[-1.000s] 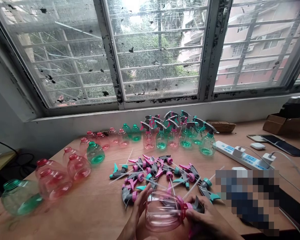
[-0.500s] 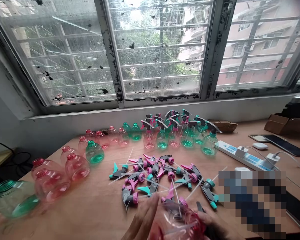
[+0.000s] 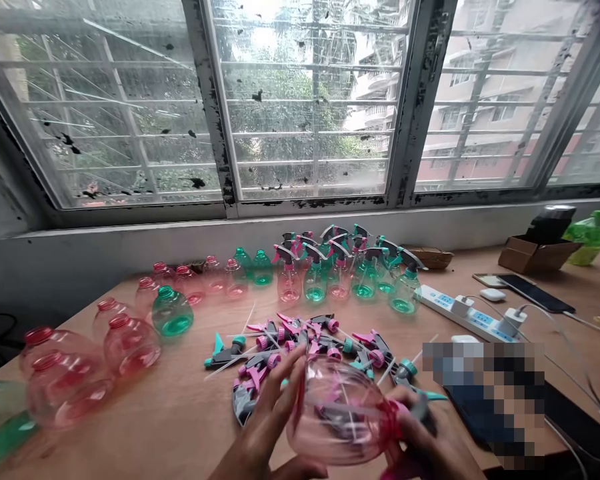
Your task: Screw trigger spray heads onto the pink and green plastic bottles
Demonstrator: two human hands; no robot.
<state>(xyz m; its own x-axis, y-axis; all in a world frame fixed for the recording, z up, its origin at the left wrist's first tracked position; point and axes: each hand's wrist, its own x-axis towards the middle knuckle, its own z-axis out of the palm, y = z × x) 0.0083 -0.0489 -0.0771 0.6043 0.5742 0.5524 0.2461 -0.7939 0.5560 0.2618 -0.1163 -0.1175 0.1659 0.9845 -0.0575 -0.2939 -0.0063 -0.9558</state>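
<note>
A clear pink spray bottle (image 3: pixel 343 427) lies on its side in the air between my hands, its neck to the right. My left hand (image 3: pixel 270 420) cups the base, fingers along the far side and thumb below. Closed around the neck end, my right hand (image 3: pixel 425 440) grips a blurred grey-and-pink trigger sprayer (image 3: pixel 423 410). A pale tube shows through the bottle's wall. Beyond my hands lies a pile of loose trigger sprayers (image 3: pixel 325 337), pink-grey and teal-grey, with thin tubes.
Open pink bottles (image 3: pixel 133 347) and green bottles (image 3: pixel 173 313) stand at the left of the table (image 3: pixel 155 427). Assembled spray bottles (image 3: pixel 340 280) stand at the back. A power strip (image 3: pixel 470 313), phone (image 3: pixel 535 293) and cardboard box (image 3: pixel 537 253) are on the right.
The bottle has come up into fuller view, held by both hands, with my left hand now around its base. The view has shifted to the right.
</note>
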